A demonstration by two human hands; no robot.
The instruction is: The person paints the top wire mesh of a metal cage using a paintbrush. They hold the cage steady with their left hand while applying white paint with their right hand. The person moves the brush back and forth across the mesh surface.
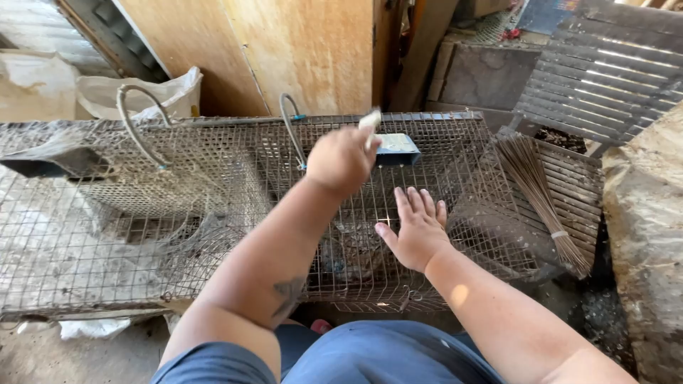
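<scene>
Left hand (341, 160) grips a pale brush (370, 119) over the wire cage (142, 213); right hand (417, 229) lies flat, fingers risking snags on sharp mesh.

Cage top (213, 163) open; hoses (135, 121), broom (541, 199) flank.

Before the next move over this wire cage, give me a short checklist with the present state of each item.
1. Left hand has a grip on the pale brush-like tool: ok, fist closed round it above the cage top.
2. Right hand steadies the wire cage: ok, palm flat on the top mesh, fingers spread.
3. Hands apart from each other: ok, a clear gap between them.
4. Blue-grey tray at the far edge is free of the tool: cannot tell, the tool's tip is blurred just beside it.
5. Bundle of thin sticks out of the way: ok, lying at the right end, untouched.
6. Cage top clean: not ok, dust and webbing cling to the left part.
</scene>
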